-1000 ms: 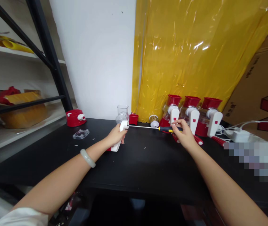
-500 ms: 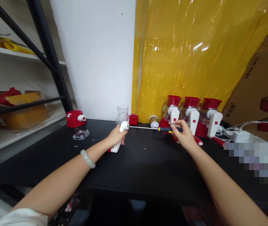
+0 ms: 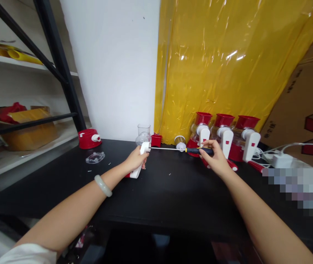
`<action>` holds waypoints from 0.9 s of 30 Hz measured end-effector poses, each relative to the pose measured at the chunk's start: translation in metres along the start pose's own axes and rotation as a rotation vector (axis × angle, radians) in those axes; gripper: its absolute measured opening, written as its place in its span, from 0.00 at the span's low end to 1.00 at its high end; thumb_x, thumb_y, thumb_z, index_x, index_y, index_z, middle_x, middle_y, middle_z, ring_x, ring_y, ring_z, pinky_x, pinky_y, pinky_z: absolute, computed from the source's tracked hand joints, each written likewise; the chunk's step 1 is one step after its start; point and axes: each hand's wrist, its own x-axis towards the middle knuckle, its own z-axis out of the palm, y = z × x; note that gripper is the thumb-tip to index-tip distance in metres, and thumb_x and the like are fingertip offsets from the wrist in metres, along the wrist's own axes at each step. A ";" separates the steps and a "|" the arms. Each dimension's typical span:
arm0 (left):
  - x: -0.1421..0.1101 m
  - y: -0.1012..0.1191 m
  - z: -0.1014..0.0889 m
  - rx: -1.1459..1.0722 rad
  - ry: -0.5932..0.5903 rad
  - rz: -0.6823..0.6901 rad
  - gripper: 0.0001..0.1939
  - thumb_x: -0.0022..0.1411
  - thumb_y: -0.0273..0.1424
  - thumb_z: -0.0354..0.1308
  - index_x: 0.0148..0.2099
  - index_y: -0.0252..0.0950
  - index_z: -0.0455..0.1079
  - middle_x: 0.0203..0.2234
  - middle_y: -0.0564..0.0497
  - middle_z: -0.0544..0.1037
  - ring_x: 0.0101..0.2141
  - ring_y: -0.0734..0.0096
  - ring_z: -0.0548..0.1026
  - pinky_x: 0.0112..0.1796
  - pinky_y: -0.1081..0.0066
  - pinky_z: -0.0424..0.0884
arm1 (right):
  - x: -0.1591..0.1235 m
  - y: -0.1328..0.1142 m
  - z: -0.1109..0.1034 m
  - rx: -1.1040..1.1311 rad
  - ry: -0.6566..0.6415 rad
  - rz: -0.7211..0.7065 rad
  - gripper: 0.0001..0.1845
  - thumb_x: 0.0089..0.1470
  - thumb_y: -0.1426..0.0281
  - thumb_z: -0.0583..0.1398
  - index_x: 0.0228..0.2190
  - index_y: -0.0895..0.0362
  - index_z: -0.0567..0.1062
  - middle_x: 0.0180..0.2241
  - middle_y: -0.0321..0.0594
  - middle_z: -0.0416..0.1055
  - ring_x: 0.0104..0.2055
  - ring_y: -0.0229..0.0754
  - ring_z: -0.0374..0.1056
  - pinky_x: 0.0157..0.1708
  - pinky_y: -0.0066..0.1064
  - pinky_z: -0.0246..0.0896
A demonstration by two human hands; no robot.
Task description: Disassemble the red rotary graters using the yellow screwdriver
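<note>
So the left hand (image 3: 137, 159) has its fingers curled round a white crank arm (image 3: 144, 147), with the arm's round end poking out above them and a bit of red showing below. The right hand (image 3: 214, 157) is pinching the dark-and-yellow handle of a screwdriver (image 3: 191, 150) between thumb and fingers, up near the back end. The screwdriver lies pretty much level between the two sets of fingers, and its shaft runs right up to the arm's round end. Can't tell if the tip goes inside, it's too small to make out.

Just behind the left fingers there's a clear hopper (image 3: 143, 132), with a little red piece (image 3: 156, 140) beside it. A metal-and-white drum (image 3: 180, 142) lies further back, between both hands. Three red-and-white machines (image 3: 225, 143) stand behind and to the right of the right fingers. Well off to the left of the left fingers sits a red base (image 3: 88, 140), with a flat clear plastic piece (image 3: 95, 158) in front of it, nearer those fingers. A few tiny pale bits (image 3: 170, 174) are scattered on the black tabletop (image 3: 159, 201), some left of the left fingers, one between the hands.
</note>
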 end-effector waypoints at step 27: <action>-0.001 0.001 0.002 0.036 -0.005 -0.008 0.09 0.60 0.24 0.52 0.39 0.38 0.53 0.14 0.62 0.65 0.12 0.77 0.64 0.16 0.74 0.67 | -0.001 0.001 0.001 -0.019 -0.045 0.206 0.21 0.56 0.50 0.55 0.41 0.53 0.64 0.18 0.31 0.66 0.16 0.37 0.63 0.14 0.26 0.56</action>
